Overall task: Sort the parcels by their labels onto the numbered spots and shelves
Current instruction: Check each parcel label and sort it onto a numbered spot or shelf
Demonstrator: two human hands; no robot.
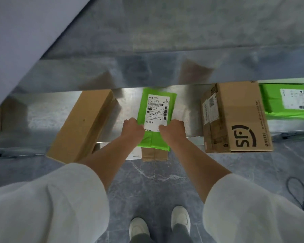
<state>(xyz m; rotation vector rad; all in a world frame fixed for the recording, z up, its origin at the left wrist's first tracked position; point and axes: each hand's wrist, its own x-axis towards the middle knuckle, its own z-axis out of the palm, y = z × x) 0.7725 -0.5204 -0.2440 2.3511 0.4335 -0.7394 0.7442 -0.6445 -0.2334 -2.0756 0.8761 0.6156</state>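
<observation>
Steel shelf point(42, 111), left hand point(132, 128) and right hand point(173, 128) gripping green parcel point(156, 111), brown box point(154, 155) beneath mostly hidden

Bright, even light. The metal shelf point(42, 109) throws soft glare and smeared reflections. Wide-angle bending curves the edges; the right parcel point(268, 102) blurs; the label point(156, 109) on the centre parcel point(154, 142) reads sharp.

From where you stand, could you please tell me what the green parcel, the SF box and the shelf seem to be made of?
The green parcel looks like thin plastic film, slightly glossy: it creases and folds softly. The SF box seems to be brown cardboard, matte, with a printed logo. The shelf is probably sheet metal, perhaps galvanised steel: grey, shiny, with blurred reflections.
</observation>
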